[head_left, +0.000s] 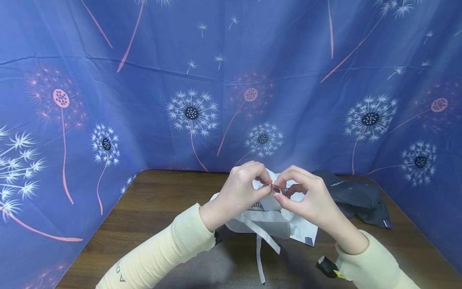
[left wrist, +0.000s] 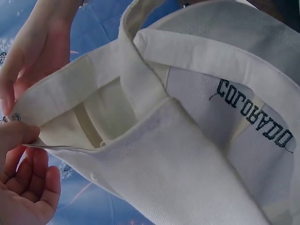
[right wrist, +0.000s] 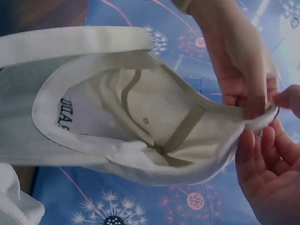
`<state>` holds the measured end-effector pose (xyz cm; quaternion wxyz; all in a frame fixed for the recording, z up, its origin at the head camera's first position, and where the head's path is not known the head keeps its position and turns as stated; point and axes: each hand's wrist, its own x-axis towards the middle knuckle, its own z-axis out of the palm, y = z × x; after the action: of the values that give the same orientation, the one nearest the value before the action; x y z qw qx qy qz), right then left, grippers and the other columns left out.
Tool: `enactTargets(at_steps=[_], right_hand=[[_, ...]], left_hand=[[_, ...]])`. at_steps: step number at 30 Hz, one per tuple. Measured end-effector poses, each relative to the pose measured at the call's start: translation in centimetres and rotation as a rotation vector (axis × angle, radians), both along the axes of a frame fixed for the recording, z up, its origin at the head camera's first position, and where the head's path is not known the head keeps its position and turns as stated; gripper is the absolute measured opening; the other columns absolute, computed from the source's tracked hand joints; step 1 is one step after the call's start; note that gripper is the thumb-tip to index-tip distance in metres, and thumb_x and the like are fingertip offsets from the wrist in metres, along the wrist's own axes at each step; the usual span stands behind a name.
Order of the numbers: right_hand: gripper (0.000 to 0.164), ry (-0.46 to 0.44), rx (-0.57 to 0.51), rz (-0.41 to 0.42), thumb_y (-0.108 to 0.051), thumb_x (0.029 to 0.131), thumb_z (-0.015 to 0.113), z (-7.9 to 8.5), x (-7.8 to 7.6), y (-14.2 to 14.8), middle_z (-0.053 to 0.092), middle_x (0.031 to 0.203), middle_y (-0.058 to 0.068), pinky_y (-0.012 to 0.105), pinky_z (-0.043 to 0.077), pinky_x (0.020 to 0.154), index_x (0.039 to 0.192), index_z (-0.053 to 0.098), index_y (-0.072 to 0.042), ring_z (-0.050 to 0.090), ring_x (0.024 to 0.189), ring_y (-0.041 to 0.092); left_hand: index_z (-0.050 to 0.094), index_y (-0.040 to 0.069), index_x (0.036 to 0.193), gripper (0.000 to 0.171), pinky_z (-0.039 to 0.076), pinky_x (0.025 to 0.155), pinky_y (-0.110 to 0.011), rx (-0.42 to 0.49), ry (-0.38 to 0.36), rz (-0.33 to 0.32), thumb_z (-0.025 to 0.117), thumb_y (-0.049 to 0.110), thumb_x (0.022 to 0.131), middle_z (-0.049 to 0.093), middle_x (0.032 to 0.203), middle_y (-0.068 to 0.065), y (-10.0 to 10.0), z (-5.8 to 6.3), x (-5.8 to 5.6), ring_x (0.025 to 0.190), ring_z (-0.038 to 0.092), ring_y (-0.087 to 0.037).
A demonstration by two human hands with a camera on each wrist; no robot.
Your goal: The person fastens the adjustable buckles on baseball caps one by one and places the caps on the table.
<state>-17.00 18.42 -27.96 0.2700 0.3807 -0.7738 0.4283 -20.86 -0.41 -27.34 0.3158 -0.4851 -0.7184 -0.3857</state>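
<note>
A white cap (head_left: 265, 216) with a grey brim underside hangs below both hands, its inside facing the wearer. Dark letters reading COLORADO show inside the cap (left wrist: 187, 159) in the left wrist view. My left hand (head_left: 240, 190) pinches the cap's back edge between thumb and fingers. Close beside it, my right hand (head_left: 308, 194) pinches the same back edge, fingertips nearly meeting the left ones. Between them a small metal piece (head_left: 275, 188) glints at the strap; its exact form is partly hidden by fingers. Two pale straps (head_left: 260, 261) dangle from the cap.
Another white cap (head_left: 303, 230) with a dark tag lies on the brown wooden table (head_left: 151, 200) behind the held one. Dark grey caps (head_left: 350, 194) lie at the back right. A blue dandelion-print curtain (head_left: 223, 80) encloses the table's back and sides.
</note>
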Motion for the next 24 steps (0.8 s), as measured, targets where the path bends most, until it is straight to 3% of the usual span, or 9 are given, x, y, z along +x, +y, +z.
enactTargets(at_steps=[7,17,24], right_hand=[[0.027,-0.175,0.005,0.062,0.009,0.076,0.071,0.3,0.0,0.6,0.057,0.087,-0.002,0.023,0.054,0.065,0.093,0.062,-0.011,0.055,0.078,0.010],[0.022,-0.277,-0.122,0.165,0.012,0.082,0.061,0.2,-0.1,1.0,0.059,0.094,0.003,0.021,0.052,0.074,0.100,0.061,0.000,0.056,0.084,0.012],[0.019,-0.299,-0.147,0.127,0.012,0.083,0.060,0.1,-0.3,1.2,0.060,0.096,0.001,0.021,0.052,0.080,0.100,0.061,0.003,0.056,0.086,0.012]], left_hand=[[0.060,0.007,0.074,0.017,0.046,0.071,-0.009,-0.013,0.023,-0.031,0.068,-0.008,0.072,0.062,0.071,0.001,0.2,0.2,0.3,0.072,0.060,-0.009],[0.064,0.008,0.079,0.013,0.046,0.073,-0.011,-0.037,0.017,-0.015,0.071,-0.002,0.076,0.064,0.075,0.002,-0.1,0.3,0.3,0.075,0.059,-0.008],[0.065,0.009,0.087,0.012,0.046,0.079,-0.014,-0.052,0.057,0.003,0.072,0.004,0.078,0.066,0.086,0.001,-0.6,0.4,0.5,0.084,0.058,-0.009]])
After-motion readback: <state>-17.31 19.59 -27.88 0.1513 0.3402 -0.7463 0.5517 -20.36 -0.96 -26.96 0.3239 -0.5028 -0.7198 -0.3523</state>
